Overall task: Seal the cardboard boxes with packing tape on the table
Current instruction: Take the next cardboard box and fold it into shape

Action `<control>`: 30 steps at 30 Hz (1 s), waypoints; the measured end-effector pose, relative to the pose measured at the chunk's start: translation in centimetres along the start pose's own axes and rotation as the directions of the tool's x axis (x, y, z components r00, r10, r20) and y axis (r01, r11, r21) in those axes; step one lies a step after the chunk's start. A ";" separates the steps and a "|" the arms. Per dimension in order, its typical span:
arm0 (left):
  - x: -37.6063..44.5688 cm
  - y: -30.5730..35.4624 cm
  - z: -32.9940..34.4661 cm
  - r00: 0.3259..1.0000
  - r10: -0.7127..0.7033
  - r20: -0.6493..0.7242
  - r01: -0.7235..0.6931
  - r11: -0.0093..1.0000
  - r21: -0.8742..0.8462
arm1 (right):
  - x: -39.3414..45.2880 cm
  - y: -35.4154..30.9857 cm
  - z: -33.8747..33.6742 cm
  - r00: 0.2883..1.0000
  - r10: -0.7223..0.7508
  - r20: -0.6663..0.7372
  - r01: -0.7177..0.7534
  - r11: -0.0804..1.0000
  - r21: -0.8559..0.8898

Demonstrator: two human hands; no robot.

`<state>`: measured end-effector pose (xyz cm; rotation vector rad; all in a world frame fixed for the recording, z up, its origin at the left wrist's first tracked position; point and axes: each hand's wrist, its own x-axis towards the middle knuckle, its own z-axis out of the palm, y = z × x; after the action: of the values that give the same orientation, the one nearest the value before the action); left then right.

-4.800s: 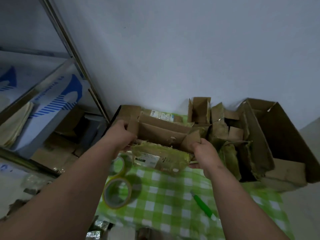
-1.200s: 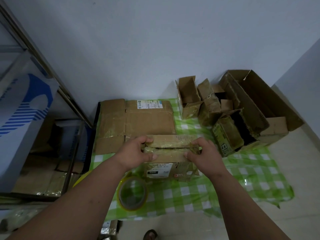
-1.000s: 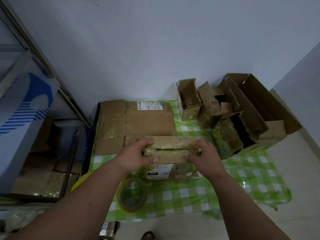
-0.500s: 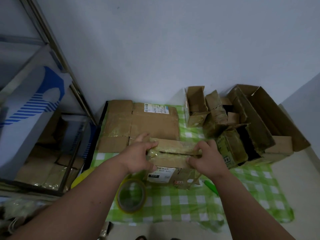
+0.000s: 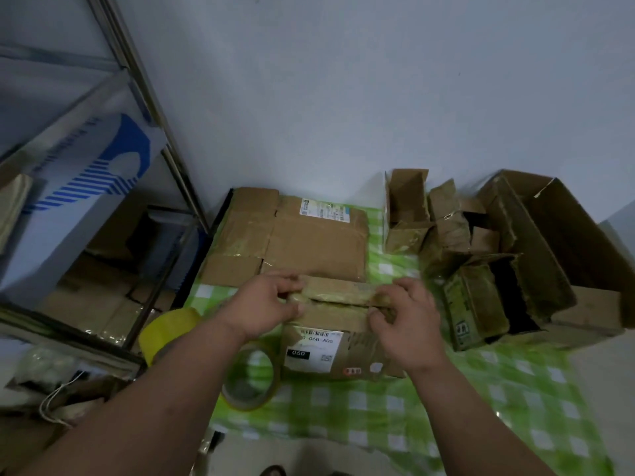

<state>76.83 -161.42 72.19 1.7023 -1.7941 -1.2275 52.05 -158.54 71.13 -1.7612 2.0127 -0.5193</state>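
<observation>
1. Green-and-white checked cloth [image 5: 498, 400] is spread over the table, and everything in the task is set on it.
2. At the far left of the cloth, against the wall, a large closed carton [image 5: 309, 242] is laid flat, with a white label near its far edge.
3. At the right, a big open box [image 5: 567, 242] is tipped on its side, and a cluster of smaller open boxes [image 5: 443, 225] is crowded against its left side.
4. At the middle of the cloth, just near of the large carton, the small cardboard box [image 5: 330, 338] is stood with its two top flaps folded down; a dark seam is seen between them, and a barcode label is shown on its near face.
5. The left hand [image 5: 264, 307] is placed on the left end of the flaps, fingers curled over the far flap and thumb pressed on the near one.
6. The right hand [image 5: 409, 321] is placed on the right end, its fingers bent over the box's top edge.
7. A roll of clear packing tape [image 5: 251, 379] is laid flat just left of the box, partly hidden by the left forearm.
8. A yellow tape roll [image 5: 168, 329] is seen at the cloth's left edge.
</observation>
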 end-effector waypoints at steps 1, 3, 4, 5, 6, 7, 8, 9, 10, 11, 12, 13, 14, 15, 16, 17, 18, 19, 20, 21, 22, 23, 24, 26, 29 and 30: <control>-0.1 0.0 0.4 0.999 -0.028 -0.036 0.025 0.996 -0.083 | 0.1 0.2 -0.2 0.996 0.077 0.041 -0.080 0.994 0.071; -0.1 0.0 0.9 0.992 -0.062 -0.110 0.042 0.983 -0.177 | 0.4 0.1 -0.8 0.962 0.185 0.200 -0.242 0.919 0.312; -0.1 0.0 1.1 0.987 -0.062 -0.148 0.032 0.981 -0.192 | 0.6 -0.1 -1.0 0.947 0.191 0.257 -0.288 0.859 0.423; -0.1 0.0 1.4 0.981 -0.053 -0.189 0.015 0.980 -0.197 | 0.9 -0.2 -1.0 0.949 0.183 0.258 -0.291 0.824 0.487; 0.0 0.0 1.5 0.974 -0.041 -0.224 -0.004 0.980 -0.198 | 1.2 -0.3 -1.1 0.959 0.182 0.218 -0.272 0.812 0.516; 0.0 0.1 1.7 0.966 -0.025 -0.258 -0.027 0.980 -0.196 | 1.6 -0.2 -1.1 0.969 0.180 0.171 -0.244 0.820 0.518; 0.1 -0.1 2.0 0.958 -0.015 -0.285 -0.045 0.978 -0.202 | 1.9 0.0 -1.1 0.976 0.175 0.133 -0.219 0.833 0.508; 0.2 -0.3 2.3 0.954 -0.007 -0.300 -0.063 0.973 -0.223 | 2.2 0.2 -1.1 0.979 0.169 0.113 -0.203 0.850 0.486; 0.2 -0.6 2.6 0.952 -0.015 -0.306 -0.068 0.964 -0.258 | 2.5 0.4 -1.0 0.982 0.159 0.105 -0.190 0.864 0.466; 0.2 -0.9 2.8 0.951 -0.029 -0.306 -0.067 0.953 -0.297 | 2.7 0.6 -0.7 0.983 0.151 0.108 -0.184 0.874 0.449; 0.1 -1.4 3.1 0.951 -0.043 -0.307 -0.060 0.946 -0.318 | 2.8 0.7 -0.3 0.982 0.148 0.117 -0.185 0.879 0.440; 0.1 -1.9 3.4 0.949 -0.052 -0.311 -0.054 0.945 -0.322 | 2.8 0.9 0.1 0.979 0.153 0.135 -0.197 0.877 0.439; -0.1 -2.3 3.7 0.948 -0.059 -0.313 -0.046 0.947 -0.319 | 2.7 1.1 0.5 0.976 0.160 0.149 -0.211 0.865 0.455; -0.2 -2.5 3.9 0.947 -0.063 -0.316 -0.045 0.945 -0.323 | 2.5 1.4 0.9 0.975 0.165 0.150 -0.217 0.851 0.479; -0.3 -2.6 4.0 0.945 -0.069 -0.321 -0.042 0.944 -0.327 | 2.4 1.6 1.2 0.977 0.162 0.141 -0.211 0.841 0.498; -0.3 -2.6 4.2 0.941 -0.081 -0.327 -0.037 0.940 -0.340 | 2.3 1.8 1.5 0.979 0.154 0.134 -0.201 0.840 0.503; -0.2 -2.5 4.2 0.938 -0.097 -0.333 -0.030 0.934 -0.356 | 2.3 1.9 1.6 0.981 0.145 0.131 -0.191 0.845 0.500; -0.2 -2.3 4.3 0.936 -0.105 -0.335 -0.028 0.928 -0.371 | 2.3 2.0 1.5 0.982 0.136 0.133 -0.185 0.851 0.492; -0.1 -2.0 4.3 0.936 -0.110 -0.334 -0.026 0.925 -0.378 | 2.4 2.1 1.4 0.982 0.131 0.138 -0.182 0.859 0.479; 0.0 -1.8 4.2 0.937 -0.108 -0.331 -0.027 0.925 -0.379 | 2.5 2.1 1.3 0.982 0.125 0.141 -0.177 0.869 0.463; 0.0 -1.6 4.2 0.938 -0.104 -0.331 -0.027 0.930 -0.368 | 2.6 2.2 1.1 0.983 0.119 0.140 -0.169 0.881 0.443; 0.0 -1.5 4.1 0.938 -0.099 -0.332 -0.020 0.941 -0.339 | 2.7 2.2 0.8 0.985 0.112 0.134 -0.159 0.893 0.422; -0.1 -1.4 4.0 0.938 -0.098 -0.333 -0.005 0.955 -0.295 | 2.7 2.3 0.6 0.986 0.107 0.127 -0.149 0.906 0.396; -0.4 -1.6 4.1 0.939 -0.109 -0.327 0.037 0.975 -0.219 | 2.6 2.3 0.2 0.988 0.083 0.127 -0.121 0.936 0.330; -0.8 -1.8 4.7 0.948 -0.104 -0.302 0.036 0.974 -0.222 | 2.4 2.4 -0.1 0.982 0.053 0.181 -0.089 0.977 0.194; -0.7 -1.8 4.8 0.953 -0.096 -0.288 0.032 0.975 -0.222 | 2.4 2.3 -0.2 0.977 0.060 0.206 -0.093 0.984 0.152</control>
<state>74.36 -158.92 68.29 1.7255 -1.3882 -1.0786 49.73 -160.63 69.91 -1.5666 1.8375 -0.4470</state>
